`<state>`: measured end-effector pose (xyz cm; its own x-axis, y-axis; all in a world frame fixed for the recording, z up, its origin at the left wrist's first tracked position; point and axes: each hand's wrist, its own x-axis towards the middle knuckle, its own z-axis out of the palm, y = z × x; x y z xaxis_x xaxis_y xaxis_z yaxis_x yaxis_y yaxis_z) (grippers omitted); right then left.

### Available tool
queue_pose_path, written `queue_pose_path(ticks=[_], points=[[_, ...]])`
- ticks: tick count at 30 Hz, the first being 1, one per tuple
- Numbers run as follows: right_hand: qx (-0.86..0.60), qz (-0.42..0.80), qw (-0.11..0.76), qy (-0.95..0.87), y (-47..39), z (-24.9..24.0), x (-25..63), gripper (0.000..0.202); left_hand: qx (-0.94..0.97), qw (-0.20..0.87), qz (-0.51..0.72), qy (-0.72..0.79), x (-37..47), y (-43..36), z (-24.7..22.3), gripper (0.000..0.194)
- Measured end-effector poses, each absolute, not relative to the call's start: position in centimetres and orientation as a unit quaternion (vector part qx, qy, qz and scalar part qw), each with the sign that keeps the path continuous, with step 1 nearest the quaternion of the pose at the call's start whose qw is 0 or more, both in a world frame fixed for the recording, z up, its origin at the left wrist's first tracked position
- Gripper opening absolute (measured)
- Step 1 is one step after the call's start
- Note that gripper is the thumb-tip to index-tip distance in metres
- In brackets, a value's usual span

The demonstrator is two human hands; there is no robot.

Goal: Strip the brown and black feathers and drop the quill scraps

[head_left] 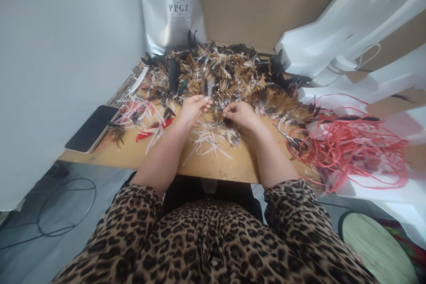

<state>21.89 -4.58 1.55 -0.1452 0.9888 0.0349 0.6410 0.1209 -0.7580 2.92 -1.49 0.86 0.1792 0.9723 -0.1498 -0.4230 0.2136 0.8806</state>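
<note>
A wide heap of brown, black and white feathers covers the back of a wooden table. At the heap's front edge, my left hand pinches a small greyish feather between thumb and fingers. Just to the right, my right hand has its fingertips pressed together at the feathers; what they hold, if anything, is too small to make out. Below and between the hands lie thin white strips.
A phone lies at the table's left edge, near a red strip. Scissors rest right of my right arm, beside tangled pink-red cord. A silver bag stands behind; white sheets rise at the right.
</note>
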Motion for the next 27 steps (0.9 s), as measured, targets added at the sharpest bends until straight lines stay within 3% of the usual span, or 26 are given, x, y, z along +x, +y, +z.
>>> queue_pose_path(ticks=[8, 12, 16, 21, 27], points=[[-0.670, 0.172, 0.214, -0.690, -4.6, 1.5, 20.9, 0.026, 0.358, 0.685, 0.518, 0.366, 2.8, -1.3, 0.5, 0.010], [-0.653, 0.196, 0.189, -0.707, -4.4, 0.7, 20.6, 0.009, 0.358, 0.688, 0.513, 0.369, 2.8, -1.3, 0.5, 0.016], [-0.613, 0.329, 0.295, -0.655, -4.4, 0.8, 21.1, 0.008, 0.349, 0.692, 0.512, 0.371, 2.8, -1.3, 0.5, 0.016], [-0.557, 0.425, 0.468, -0.538, -4.5, 2.0, 21.7, 0.021, 0.348, 0.716, 0.493, 0.350, 2.7, -1.2, 0.3, 0.007], [-0.504, 0.487, 0.565, -0.436, -4.3, 2.0, 20.5, 0.030, 0.365, 0.770, 0.420, 0.311, 2.6, -1.7, 0.4, 0.005]])
